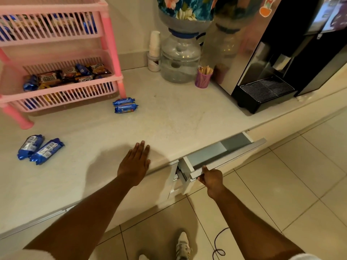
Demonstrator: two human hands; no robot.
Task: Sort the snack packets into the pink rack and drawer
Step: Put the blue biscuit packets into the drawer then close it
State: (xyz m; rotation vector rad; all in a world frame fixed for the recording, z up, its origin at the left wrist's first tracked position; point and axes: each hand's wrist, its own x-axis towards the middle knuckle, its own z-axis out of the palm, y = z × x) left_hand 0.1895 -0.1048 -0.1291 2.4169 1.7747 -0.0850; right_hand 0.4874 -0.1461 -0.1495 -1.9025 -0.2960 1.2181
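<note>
Head view: pink rack (110,44) upper left already holds mixed snack packets on two tiers. Left on the surface (178,113): two blue packets (125,105) by the rack leg, two more (40,149) at far left. Drawer (223,156) partly open; right hand (211,178) fingers clamped on its front edge. Left hand (136,162) flat, fingers straight and together, on the surface. Judged roughly midway. Drawer contents hidden; top tier packets blurred behind slats.

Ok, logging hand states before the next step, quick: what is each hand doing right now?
Left hand: open, flat on the countertop, holding nothing.
Right hand: closed on the drawer front edge, drawer partly open.
</note>
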